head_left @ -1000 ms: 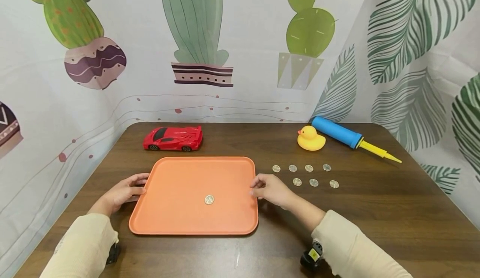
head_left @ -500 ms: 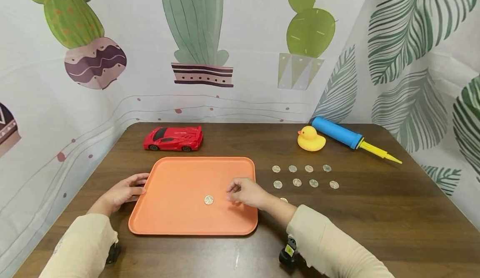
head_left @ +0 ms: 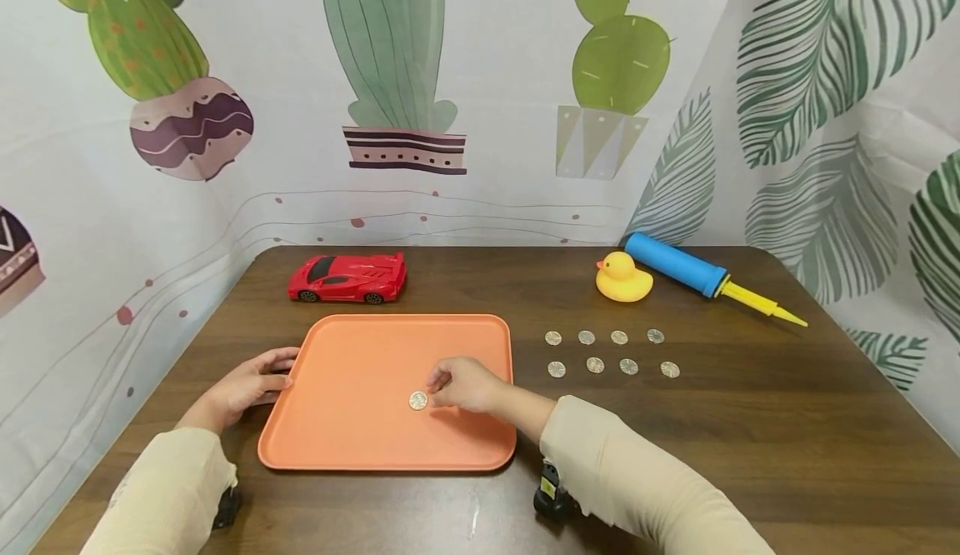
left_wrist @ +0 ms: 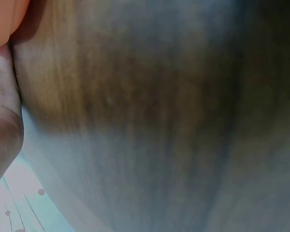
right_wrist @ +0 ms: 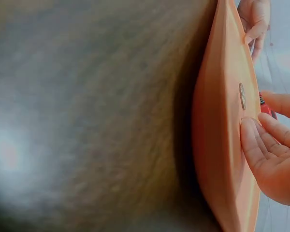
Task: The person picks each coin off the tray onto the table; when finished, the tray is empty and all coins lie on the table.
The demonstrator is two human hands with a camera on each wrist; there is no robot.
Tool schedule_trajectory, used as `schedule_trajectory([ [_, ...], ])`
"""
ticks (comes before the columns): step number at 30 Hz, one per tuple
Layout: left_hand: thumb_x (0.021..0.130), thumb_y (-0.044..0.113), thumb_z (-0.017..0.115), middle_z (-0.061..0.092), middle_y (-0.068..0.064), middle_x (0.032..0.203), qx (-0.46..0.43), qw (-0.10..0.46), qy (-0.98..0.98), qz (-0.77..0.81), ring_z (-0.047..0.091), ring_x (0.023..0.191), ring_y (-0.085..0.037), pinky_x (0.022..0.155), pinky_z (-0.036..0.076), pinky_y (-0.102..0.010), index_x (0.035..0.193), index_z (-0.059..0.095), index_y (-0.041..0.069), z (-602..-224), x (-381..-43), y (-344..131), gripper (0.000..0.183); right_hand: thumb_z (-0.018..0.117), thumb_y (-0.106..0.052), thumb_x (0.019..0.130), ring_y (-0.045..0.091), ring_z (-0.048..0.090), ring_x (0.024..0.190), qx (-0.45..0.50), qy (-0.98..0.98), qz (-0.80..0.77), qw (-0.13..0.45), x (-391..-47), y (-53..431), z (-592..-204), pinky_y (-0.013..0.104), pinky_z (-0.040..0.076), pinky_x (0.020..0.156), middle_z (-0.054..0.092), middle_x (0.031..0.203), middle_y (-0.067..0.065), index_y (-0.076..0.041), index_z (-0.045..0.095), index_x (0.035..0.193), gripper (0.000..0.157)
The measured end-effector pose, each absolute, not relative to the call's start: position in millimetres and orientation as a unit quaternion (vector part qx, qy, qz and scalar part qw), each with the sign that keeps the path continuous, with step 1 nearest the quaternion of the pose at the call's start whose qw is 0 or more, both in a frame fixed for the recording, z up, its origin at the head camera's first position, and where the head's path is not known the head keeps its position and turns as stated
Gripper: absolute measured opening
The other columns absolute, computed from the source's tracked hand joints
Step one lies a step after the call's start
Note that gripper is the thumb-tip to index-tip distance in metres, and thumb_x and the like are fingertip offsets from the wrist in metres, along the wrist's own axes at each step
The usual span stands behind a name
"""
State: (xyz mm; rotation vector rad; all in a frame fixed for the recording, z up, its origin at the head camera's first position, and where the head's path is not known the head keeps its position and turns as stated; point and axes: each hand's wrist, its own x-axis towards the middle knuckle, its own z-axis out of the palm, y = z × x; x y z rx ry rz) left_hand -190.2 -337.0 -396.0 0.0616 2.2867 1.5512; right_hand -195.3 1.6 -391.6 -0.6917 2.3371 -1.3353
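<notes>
An orange tray [head_left: 360,355] lies on the brown table with one coin [head_left: 417,400] on it, right of the tray's middle. My right hand [head_left: 468,386] is over the tray, its fingertips just right of that coin and apart from it. In the right wrist view the fingers [right_wrist: 275,128] are loosely bent, with the thumb a little apart, and I see nothing between them. My left hand [head_left: 243,384] touches the tray's left rim with its fingertips. Mostly bare table fills the left wrist view, with part of the left hand [left_wrist: 5,116] at its left edge.
Two rows of several coins [head_left: 596,365] lie right of the tray. Behind it stand a red toy car [head_left: 347,278] at the left and a yellow rubber duck [head_left: 624,278]. A blue and yellow hand pump [head_left: 678,266] lies at the back right.
My right hand has moved left from the tray's right rim toward the coin on it. A coin that the hand and arm had hidden now shows in the front row. The left hand has stayed put.
</notes>
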Motion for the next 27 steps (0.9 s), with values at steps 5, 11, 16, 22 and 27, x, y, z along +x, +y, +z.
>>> schedule_trajectory([
  [5, 0.084, 0.007, 0.051, 0.028, -0.03, 0.125, 0.021, 0.188, 0.81, 0.555, 0.051, 0.091, -0.011, 0.078, 0.044, -0.036, 0.131, 0.016, -0.01, -396.6, -190.0, -338.2, 0.061, 0.069, -0.004, 0.069, 0.006, 0.05, 0.065, -0.251, 0.846, -0.439, 0.171, -197.3, -8.7, -390.7, 0.018, 0.043, 0.054, 0.057, 0.073, -0.001, 0.0, 0.06, 0.081, 0.016],
  [11, 0.084, 0.007, 0.051, 0.027, -0.03, 0.125, 0.019, 0.19, 0.81, 0.555, 0.051, 0.091, -0.011, 0.078, 0.044, -0.036, 0.131, 0.016, -0.01, -396.5, -188.9, -337.8, 0.061, 0.071, -0.01, 0.066, 0.004, 0.047, 0.062, -0.276, 0.882, -0.362, 0.122, -195.8, -18.1, -391.5, 0.016, 0.039, 0.058, 0.053, 0.066, -0.006, -0.006, 0.06, 0.075, 0.016],
  [16, 0.084, 0.007, 0.05, 0.026, -0.031, 0.126, 0.019, 0.189, 0.812, 0.552, 0.051, 0.092, -0.011, 0.079, 0.044, -0.036, 0.131, 0.015, -0.01, -395.1, -188.6, -336.5, 0.061, 0.072, -0.013, 0.065, 0.005, 0.047, 0.062, -0.27, 0.899, -0.327, 0.112, -194.9, -21.9, -391.1, 0.017, 0.038, 0.059, 0.051, 0.065, -0.007, -0.008, 0.059, 0.075, 0.017],
  [22, 0.084, 0.007, 0.051, 0.025, -0.031, 0.126, 0.017, 0.189, 0.813, 0.55, 0.051, 0.093, -0.013, 0.079, 0.044, -0.036, 0.132, 0.016, -0.009, -394.4, -189.4, -336.5, 0.061, 0.072, -0.015, 0.067, 0.006, 0.047, 0.064, -0.267, 0.91, -0.297, 0.106, -193.7, -24.1, -391.3, 0.018, 0.038, 0.06, 0.051, 0.068, -0.008, -0.012, 0.058, 0.073, 0.015],
  [27, 0.084, 0.007, 0.051, 0.025, -0.03, 0.126, 0.018, 0.189, 0.814, 0.549, 0.05, 0.093, -0.013, 0.078, 0.044, -0.036, 0.132, 0.016, -0.009, -395.0, -189.8, -337.4, 0.061, 0.072, -0.013, 0.066, 0.006, 0.047, 0.064, -0.266, 0.911, -0.298, 0.102, -193.3, -24.3, -390.5, 0.018, 0.038, 0.06, 0.052, 0.068, -0.008, -0.012, 0.057, 0.071, 0.016],
])
